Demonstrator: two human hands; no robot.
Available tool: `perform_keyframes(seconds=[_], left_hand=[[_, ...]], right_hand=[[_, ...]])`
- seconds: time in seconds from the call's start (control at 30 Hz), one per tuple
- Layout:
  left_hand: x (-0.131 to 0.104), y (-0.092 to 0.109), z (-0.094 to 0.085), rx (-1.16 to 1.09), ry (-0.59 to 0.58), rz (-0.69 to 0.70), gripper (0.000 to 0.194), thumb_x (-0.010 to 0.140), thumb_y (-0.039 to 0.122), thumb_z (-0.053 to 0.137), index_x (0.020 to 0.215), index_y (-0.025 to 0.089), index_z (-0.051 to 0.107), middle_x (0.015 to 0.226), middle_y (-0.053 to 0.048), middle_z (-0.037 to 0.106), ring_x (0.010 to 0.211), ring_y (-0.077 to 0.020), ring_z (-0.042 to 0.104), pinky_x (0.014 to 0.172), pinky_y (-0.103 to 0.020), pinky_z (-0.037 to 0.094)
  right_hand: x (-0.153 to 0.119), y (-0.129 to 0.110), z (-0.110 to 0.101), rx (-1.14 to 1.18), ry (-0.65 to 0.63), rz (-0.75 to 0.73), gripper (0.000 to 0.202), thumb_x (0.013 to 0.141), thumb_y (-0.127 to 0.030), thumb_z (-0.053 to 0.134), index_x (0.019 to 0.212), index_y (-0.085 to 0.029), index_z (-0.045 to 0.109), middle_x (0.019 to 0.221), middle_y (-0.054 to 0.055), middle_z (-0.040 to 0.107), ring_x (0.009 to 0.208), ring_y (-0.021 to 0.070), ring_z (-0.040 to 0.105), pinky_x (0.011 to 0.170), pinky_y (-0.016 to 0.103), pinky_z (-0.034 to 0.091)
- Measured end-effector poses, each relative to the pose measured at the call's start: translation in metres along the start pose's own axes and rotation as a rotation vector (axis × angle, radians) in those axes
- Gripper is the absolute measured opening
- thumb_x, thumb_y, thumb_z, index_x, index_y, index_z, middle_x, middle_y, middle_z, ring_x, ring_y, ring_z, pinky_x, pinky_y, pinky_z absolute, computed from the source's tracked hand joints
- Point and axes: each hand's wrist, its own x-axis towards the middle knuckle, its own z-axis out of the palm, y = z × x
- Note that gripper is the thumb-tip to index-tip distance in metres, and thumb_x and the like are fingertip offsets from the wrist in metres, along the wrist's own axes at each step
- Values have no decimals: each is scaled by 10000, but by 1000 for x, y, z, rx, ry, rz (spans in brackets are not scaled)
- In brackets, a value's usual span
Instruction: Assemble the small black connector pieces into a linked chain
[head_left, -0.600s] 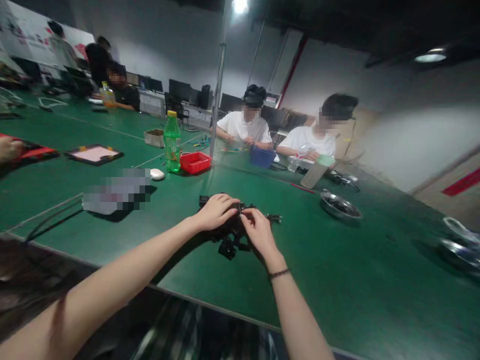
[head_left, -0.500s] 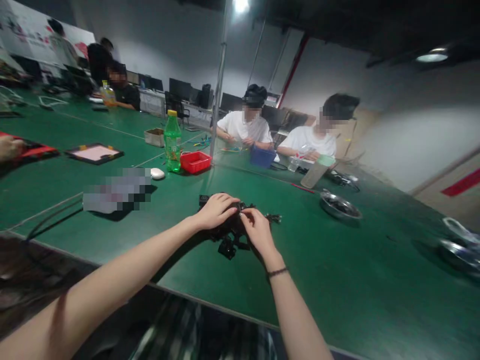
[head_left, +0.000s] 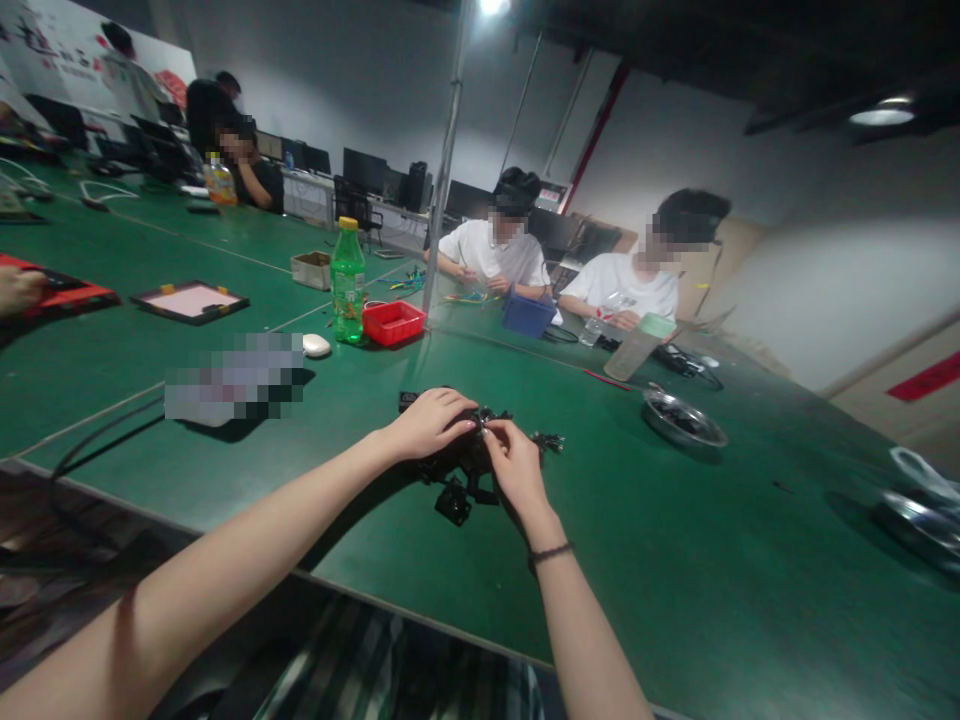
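Observation:
A black jointed mechanical assembly (head_left: pixel 454 502) lies on the green table in front of me, with blocky parts and thin legs or leads sticking out. My left hand (head_left: pixel 431 425) is laid over its top left side, fingers curled round it and thumb toward the middle. From the right, my right hand (head_left: pixel 517 462) reaches in with thumb and fingertips pinched together at the middle of the assembly. Whatever small part is between those fingertips is too small to make out. Both hands cover much of the assembly's upper side.
Left of my hands lie a blurred-out device (head_left: pixel 232 385) on a cable and a white mouse-like object (head_left: pixel 316 346). Beyond stand a green bottle (head_left: pixel 348 285) and a red tray (head_left: pixel 394 324). A metal bowl (head_left: pixel 684 420) of dark parts sits right. Two people in white shirts sit opposite.
The view has shifted slightly. Both hands stay at the assembly in nearly the same grip, with only a slight shift of the right wrist. In the background a seated person's hand is raised to the head.

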Motion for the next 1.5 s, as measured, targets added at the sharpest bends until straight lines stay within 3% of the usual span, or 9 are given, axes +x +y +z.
perform_keyframes(seconds=[0.27, 0.43, 0.73, 0.9, 1.1, 1.23, 1.5], left_hand=[[0, 4, -3, 74, -17, 20, 396, 974, 384, 371, 1226, 135, 547, 1172, -122, 634, 1141, -242, 537, 985, -423, 412], [0, 6, -2, 72, -21, -31, 419, 963, 394, 398, 1260, 121, 514, 1223, -137, 608, 1170, -248, 521, 1016, -420, 392], [1, 5, -1, -69, 10, -63, 322, 904, 381, 538, 1130, 152, 538, 1176, -123, 619, 1155, -239, 536, 1016, -417, 393], [1, 8, -5, -102, 79, -55, 328, 910, 408, 520, 1135, 170, 522, 1178, -112, 614, 1156, -239, 529, 1065, -459, 333], [2, 14, -15, -71, 189, -49, 358, 899, 415, 540, 1171, 183, 527, 1098, -92, 622, 1020, -227, 560, 904, -390, 439], [2, 13, -14, -68, 216, -31, 337, 853, 346, 626, 1138, 185, 542, 1083, -82, 631, 1000, -220, 572, 878, -382, 454], [0, 12, -12, -115, 228, 56, 260, 848, 194, 606, 1100, 174, 547, 1137, -92, 620, 1093, -199, 564, 952, -364, 455]], right_hand=[[-2, -8, -3, 47, -38, 35, 257, 814, -383, 533, 903, -173, 653, 807, 68, 697, 666, 167, 619, 563, 261, 474], [-6, -12, -7, 38, -112, 40, 294, 778, -374, 605, 991, -173, 634, 913, 82, 700, 751, 175, 635, 578, 257, 492], [-7, -14, -12, 9, -166, 30, 323, 749, -309, 635, 1041, -174, 616, 1004, 93, 694, 820, 193, 645, 644, 290, 519], [-4, -18, -17, 125, -76, 73, 311, 731, -341, 641, 986, -162, 633, 951, 97, 696, 797, 192, 644, 648, 293, 527], [-1, -11, -18, 325, 56, 178, 308, 683, -369, 668, 913, -165, 647, 902, 89, 702, 793, 199, 649, 644, 297, 516], [3, -4, -20, 418, 182, 251, 311, 658, -359, 680, 900, -166, 651, 911, 86, 713, 805, 195, 653, 710, 322, 526], [6, 2, -13, 590, 255, 352, 354, 622, -346, 646, 923, -169, 704, 975, 82, 715, 839, 215, 658, 730, 363, 552]])
